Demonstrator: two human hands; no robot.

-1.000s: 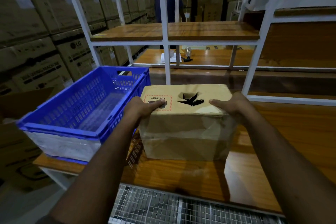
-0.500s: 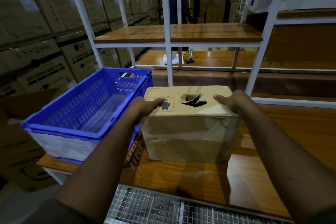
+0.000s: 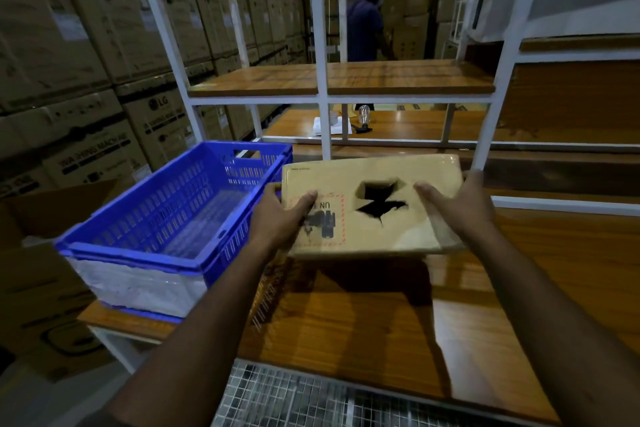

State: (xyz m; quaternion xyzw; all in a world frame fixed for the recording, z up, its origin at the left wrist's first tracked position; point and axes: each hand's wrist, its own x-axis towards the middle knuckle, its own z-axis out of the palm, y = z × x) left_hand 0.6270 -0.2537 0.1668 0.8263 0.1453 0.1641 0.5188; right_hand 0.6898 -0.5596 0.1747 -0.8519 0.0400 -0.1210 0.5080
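Note:
A tan cardboard box (image 3: 377, 173) with a torn black hole in its top and a red-bordered printed label is lifted off the wooden table (image 3: 502, 288), its top tilted toward me. My left hand (image 3: 280, 218) grips its left edge, thumb on the label. My right hand (image 3: 457, 204) grips the right edge, thumb on top and fingers wrapped round the side. The box casts a dark shadow on the wood below.
A blue slatted plastic crate (image 3: 166, 218) stands left of the box on the table's left end. A white metal rack (image 3: 322, 55) with wooden shelves rises behind. Stacked cartons (image 3: 69, 62) fill the left. A person (image 3: 363, 28) stands far behind the rack.
The box has been lifted off the table and tipped so its top faces me. Both hands rose with it, still on its sides.

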